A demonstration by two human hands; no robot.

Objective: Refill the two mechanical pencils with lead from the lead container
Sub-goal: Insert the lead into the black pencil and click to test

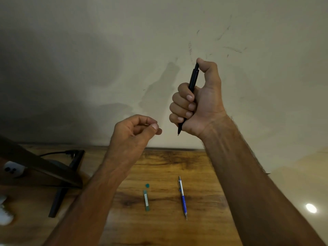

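My right hand (pixel 198 103) is raised in front of the wall, fist shut around a black mechanical pencil (pixel 193 79) held upright, tip down, thumb pressed on its top end. My left hand (pixel 136 130) is lifted just left of the pencil tip, thumb and forefinger pinched together; something thin may lie between them, too small to tell. On the wooden table (pixel 204 166) below lie a blue and silver mechanical pencil (pixel 183 197) and, to its left, a green lead container (pixel 146 200) with its small green cap (pixel 147 185) lying apart just beyond it.
A dark angled stand (pixel 44 167) with a black cable stands at the table's left. A white socket block (pixel 12 169) sits behind it. The wall (pixel 159 41) rises directly behind the table's far edge. A light spot reflects on the floor at right.
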